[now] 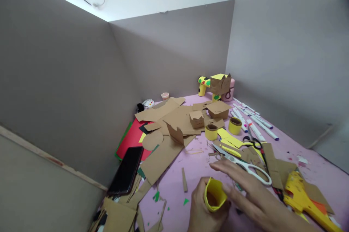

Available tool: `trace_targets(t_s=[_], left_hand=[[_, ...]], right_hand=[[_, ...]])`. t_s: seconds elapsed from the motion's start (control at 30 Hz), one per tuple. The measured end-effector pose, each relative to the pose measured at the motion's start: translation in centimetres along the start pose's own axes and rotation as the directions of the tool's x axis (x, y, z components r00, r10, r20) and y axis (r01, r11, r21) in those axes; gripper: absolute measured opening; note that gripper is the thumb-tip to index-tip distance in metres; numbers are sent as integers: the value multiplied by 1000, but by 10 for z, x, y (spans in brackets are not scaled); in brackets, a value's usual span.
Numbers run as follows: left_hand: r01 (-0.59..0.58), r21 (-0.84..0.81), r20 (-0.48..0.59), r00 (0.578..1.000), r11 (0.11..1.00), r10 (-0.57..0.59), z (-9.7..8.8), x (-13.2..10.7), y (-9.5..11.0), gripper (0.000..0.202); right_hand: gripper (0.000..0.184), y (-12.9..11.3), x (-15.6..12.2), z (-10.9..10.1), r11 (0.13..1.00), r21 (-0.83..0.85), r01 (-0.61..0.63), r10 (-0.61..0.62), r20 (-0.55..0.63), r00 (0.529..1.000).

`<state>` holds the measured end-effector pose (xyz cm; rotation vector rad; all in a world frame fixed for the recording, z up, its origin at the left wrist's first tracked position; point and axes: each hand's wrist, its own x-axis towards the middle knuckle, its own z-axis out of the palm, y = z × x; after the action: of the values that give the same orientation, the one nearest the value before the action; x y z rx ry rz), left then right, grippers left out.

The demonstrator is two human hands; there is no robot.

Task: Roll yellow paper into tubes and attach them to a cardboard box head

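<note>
A yellow paper tube (216, 187) stands upright in my left hand (198, 206), whose fingers wrap round it. Brownish colour shows deep inside its mouth. My right hand (255, 197) has its fingers stretched out flat, with one fingertip at the tube's right rim; whether it presses there I cannot tell. Just beyond that hand lie white-handled scissors (245, 165). Two short yellow rings with brown insides, a left ring (211, 132) and a right ring (235, 126), stand farther back. Yellow paper strips (230, 138) lie close to them.
Cardboard sheets (160, 159) and a small cardboard box (196, 119) cover the middle. A phone (127, 170) lies left, a yellow glue gun (305, 203) right. Several markers (256, 130) line the right side. Grey panels (174, 50) enclose the pink table (174, 199).
</note>
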<state>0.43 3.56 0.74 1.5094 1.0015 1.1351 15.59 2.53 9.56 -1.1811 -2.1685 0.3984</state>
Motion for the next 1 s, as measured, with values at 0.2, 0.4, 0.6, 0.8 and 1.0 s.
trace_targets(t_s=[0.2, 0.4, 0.6, 0.8, 1.0], left_hand=[[-32, -2, -12, 999, 999, 32, 3, 2, 6, 24], [0, 97, -74, 997, 995, 7, 2, 2, 15, 23], [10, 95, -64, 998, 995, -4, 2, 3, 5, 23], [42, 125, -44, 998, 991, -37, 2, 3, -5, 19], [15, 40, 19, 1000, 999, -15, -1, 4, -3, 24]], right_hand=[[17, -15, 37, -22, 996, -58, 72, -52, 284, 957], [17, -16, 61, 5, 805, -459, 377, -182, 414, 892], [18, -3, 54, 13, 759, -500, 418, -263, 352, 899], [12, -1, 56, 6, 726, -512, 459, -259, 414, 873], [10, -2, 58, 1, 757, -514, 402, -199, 405, 893]])
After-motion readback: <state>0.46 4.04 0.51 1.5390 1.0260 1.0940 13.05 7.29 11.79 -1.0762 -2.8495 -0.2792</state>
